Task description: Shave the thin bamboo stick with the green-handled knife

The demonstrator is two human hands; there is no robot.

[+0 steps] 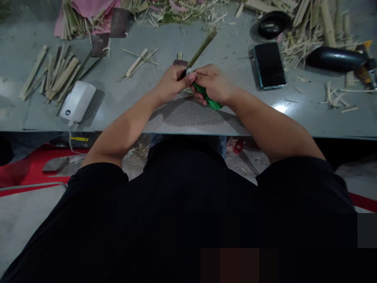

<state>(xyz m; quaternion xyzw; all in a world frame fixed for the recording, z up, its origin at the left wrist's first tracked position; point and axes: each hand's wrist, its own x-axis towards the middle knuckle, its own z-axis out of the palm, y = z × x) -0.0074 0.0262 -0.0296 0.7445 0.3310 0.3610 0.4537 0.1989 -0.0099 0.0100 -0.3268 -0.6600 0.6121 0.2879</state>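
Note:
A greenish-brown plant stalk (203, 47) slants up and to the right from between my two hands, above the table's front part. My left hand (170, 83) is closed around its lower end, thumb pointing to the right. In my closed right hand (216, 83) is a green-handled tool (214, 104); the handle's end sticks out below the palm. A bit of shiny metal (189, 71) shows where the hands meet, but fingers hide most of the working end. Behind my left fingers lies a dark brown patch (180, 62). Several pale slivers (138, 63) lie to the left.
A white power bank (78, 102) with a cable and several split stalks (60, 74) are on the left. At right lie a phone (269, 66), a black round dish (273, 24) and a dark glossy case (335, 59). Shavings (182, 11) and a pink cloth (94, 13) lie farther back.

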